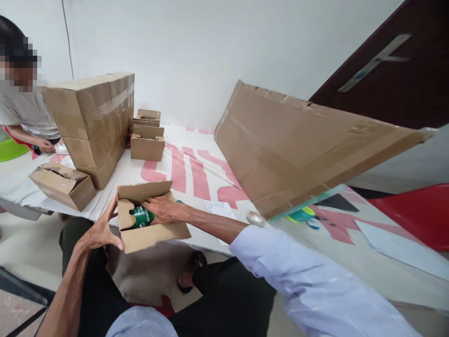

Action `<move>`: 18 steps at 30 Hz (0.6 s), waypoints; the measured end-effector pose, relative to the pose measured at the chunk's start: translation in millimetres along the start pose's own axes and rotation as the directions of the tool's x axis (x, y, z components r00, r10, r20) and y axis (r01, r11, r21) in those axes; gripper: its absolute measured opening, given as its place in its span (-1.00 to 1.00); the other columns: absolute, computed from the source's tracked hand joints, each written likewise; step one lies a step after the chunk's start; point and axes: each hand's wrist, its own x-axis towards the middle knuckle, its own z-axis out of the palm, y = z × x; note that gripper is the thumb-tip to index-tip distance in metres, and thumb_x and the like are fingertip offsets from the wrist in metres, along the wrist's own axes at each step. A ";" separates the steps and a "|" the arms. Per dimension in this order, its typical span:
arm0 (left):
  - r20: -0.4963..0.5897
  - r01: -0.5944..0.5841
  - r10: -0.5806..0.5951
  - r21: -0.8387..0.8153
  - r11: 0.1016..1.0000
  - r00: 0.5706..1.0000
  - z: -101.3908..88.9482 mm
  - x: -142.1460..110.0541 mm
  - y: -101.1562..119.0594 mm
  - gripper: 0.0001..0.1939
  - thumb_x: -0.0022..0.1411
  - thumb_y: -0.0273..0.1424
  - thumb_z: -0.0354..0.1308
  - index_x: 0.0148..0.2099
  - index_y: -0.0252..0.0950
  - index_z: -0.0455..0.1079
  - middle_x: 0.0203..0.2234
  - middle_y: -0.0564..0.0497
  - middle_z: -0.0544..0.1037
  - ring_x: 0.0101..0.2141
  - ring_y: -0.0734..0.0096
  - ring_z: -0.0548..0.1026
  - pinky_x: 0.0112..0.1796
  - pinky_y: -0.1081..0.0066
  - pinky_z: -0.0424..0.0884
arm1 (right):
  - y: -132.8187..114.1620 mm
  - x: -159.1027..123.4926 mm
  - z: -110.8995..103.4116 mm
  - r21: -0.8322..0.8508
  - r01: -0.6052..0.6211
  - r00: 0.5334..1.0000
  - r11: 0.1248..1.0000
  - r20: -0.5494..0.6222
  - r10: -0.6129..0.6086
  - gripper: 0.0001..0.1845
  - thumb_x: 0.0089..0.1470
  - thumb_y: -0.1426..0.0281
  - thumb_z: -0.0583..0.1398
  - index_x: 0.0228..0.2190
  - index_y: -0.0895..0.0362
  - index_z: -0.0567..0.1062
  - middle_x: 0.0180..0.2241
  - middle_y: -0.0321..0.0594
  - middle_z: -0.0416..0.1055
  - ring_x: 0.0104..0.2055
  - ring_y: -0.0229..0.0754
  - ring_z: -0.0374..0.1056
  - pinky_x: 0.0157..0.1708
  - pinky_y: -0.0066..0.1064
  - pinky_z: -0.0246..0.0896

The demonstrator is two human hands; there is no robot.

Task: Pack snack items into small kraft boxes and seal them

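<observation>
An open cardboard box (156, 234) sits at the table's front edge, its long flaps folded outward. Inside lies a green can (140, 217) with pale printing, partly covered by my right hand (163, 209). That hand reaches into the box with its fingers over the can; some fingertips are hidden. My left hand (98, 231) braces the box's left end, thumb at the near corner and fingers at the far one. A bit of green also shows beyond my right wrist, mostly hidden.
Stacked cardboard boxes (94, 112) stand at left, a closed carton (63, 185) before them and open boxes (147, 147) behind. A large cardboard sheet (291, 145) leans at right. Tape (301, 214), paper (220, 208) and a red chair (417, 210) are nearby. A person (24, 103) sits at far left.
</observation>
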 end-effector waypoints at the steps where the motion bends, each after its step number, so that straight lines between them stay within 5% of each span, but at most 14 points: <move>1: -0.003 -0.005 0.005 0.020 1.000 1.000 0.6 -0.1 0.4 0.68 -0.26 0.09 0.63 0.61 -0.05 -0.47 0.58 -0.28 -0.23 0.51 -0.34 -0.10 0.42 -0.20 0.05 | 0.7 -3.3 -0.3 0.016 0.005 1.000 1.000 0.004 -0.005 -0.43 0.12 0.19 0.42 0.08 0.17 0.49 0.03 0.12 0.52 0.05 0.22 0.49 0.03 -0.05 0.37; 12: 0.002 -0.015 0.015 0.131 0.991 1.000 -1.2 21.4 3.5 0.41 -0.07 -0.26 0.51 0.61 -0.14 -0.33 0.47 -0.32 0.15 0.42 -0.22 0.20 0.29 -0.10 0.32 | 11.0 -39.7 -13.2 0.340 -0.014 0.979 0.940 -0.188 0.082 -0.09 0.11 0.21 0.42 0.40 0.07 0.28 0.37 0.12 0.28 0.40 0.23 0.23 0.35 0.08 0.15; 18: 0.127 -0.035 0.014 0.167 0.985 0.992 -15.6 43.9 16.3 0.33 -0.08 -0.20 0.49 0.59 -0.09 -0.20 0.44 -0.26 0.23 0.38 -0.21 0.27 0.19 -0.05 0.42 | 14.1 -46.5 -23.6 0.611 0.151 0.890 0.777 -0.426 0.163 -0.06 -0.02 0.17 0.49 0.34 0.04 0.37 0.31 0.04 0.36 0.36 0.20 0.27 0.38 0.13 0.12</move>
